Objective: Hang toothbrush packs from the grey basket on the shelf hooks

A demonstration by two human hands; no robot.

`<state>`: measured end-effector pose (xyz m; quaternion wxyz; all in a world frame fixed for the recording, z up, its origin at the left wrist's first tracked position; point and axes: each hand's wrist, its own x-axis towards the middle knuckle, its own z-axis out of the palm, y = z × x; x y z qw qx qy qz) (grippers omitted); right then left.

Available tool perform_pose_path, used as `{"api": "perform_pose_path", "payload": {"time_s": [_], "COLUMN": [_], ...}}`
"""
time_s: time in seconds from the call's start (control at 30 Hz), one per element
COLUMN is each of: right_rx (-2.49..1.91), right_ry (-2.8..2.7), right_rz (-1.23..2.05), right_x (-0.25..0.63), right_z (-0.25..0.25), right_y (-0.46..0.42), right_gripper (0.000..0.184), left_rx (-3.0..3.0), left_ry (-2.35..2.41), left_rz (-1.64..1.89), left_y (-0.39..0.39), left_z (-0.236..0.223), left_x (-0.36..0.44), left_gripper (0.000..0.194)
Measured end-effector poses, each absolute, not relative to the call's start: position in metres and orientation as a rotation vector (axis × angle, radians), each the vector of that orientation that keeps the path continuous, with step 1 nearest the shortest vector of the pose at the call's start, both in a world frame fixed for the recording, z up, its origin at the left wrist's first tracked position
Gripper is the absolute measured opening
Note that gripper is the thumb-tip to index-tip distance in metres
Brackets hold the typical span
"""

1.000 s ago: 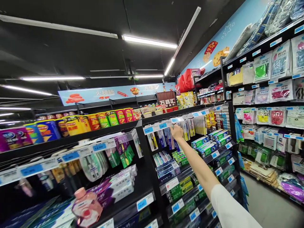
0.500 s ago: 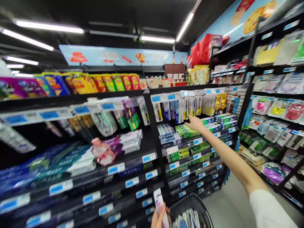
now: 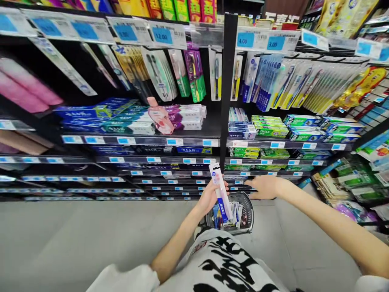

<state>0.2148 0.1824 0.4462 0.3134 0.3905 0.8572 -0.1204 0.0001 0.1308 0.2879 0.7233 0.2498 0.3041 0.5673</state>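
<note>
My left hand (image 3: 210,196) grips a long white and blue toothbrush pack (image 3: 221,190), held upright over a black wire basket (image 3: 249,213) that stands on the floor. Several similar packs lie in the basket. My right hand (image 3: 263,187) hovers just right of the pack, palm down, fingers stretched out and holding nothing. Both hands are low, in front of the bottom shelves.
Black store shelving (image 3: 226,89) fills the view. Toothbrush packs (image 3: 267,81) hang on pegs above, boxed toothpaste (image 3: 269,125) is stacked below, and a pink bottle (image 3: 159,115) lies on boxes at the left. Blue price tags (image 3: 245,39) line the shelf edges. Grey floor (image 3: 75,239) spreads to the left.
My right hand has come down from the hanging toothbrush packs to just above the basket. The view has tipped downward, bringing my left hand with its pack and the basket into sight.
</note>
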Motion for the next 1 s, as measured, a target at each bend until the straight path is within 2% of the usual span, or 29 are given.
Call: {"api": "perform_pose_path", "payload": {"time_s": [0.33, 0.6, 0.77, 1.0], "right_rx": [1.031, 0.962, 0.954, 0.943], "right_ry": [2.474, 2.439, 2.442, 2.437], "right_rz": [-0.260, -0.322, -0.279, -0.246], "right_x": [0.209, 0.208, 0.205, 0.205], "right_z": [0.432, 0.423, 0.435, 0.437], "right_y": [0.195, 0.188, 0.186, 0.188], "right_gripper": [0.050, 0.051, 0.051, 0.061], "left_rx": [0.561, 0.485, 0.472, 0.377], "left_ry": [0.758, 0.719, 0.712, 0.797], "left_rz": [1.310, 1.297, 1.278, 1.305], "left_y": [0.119, 0.119, 0.116, 0.118], "left_z": [0.292, 0.298, 0.303, 0.287], "left_x": [-0.004, 0.001, 0.005, 0.014], "left_gripper": [0.054, 0.056, 0.061, 0.072]}}
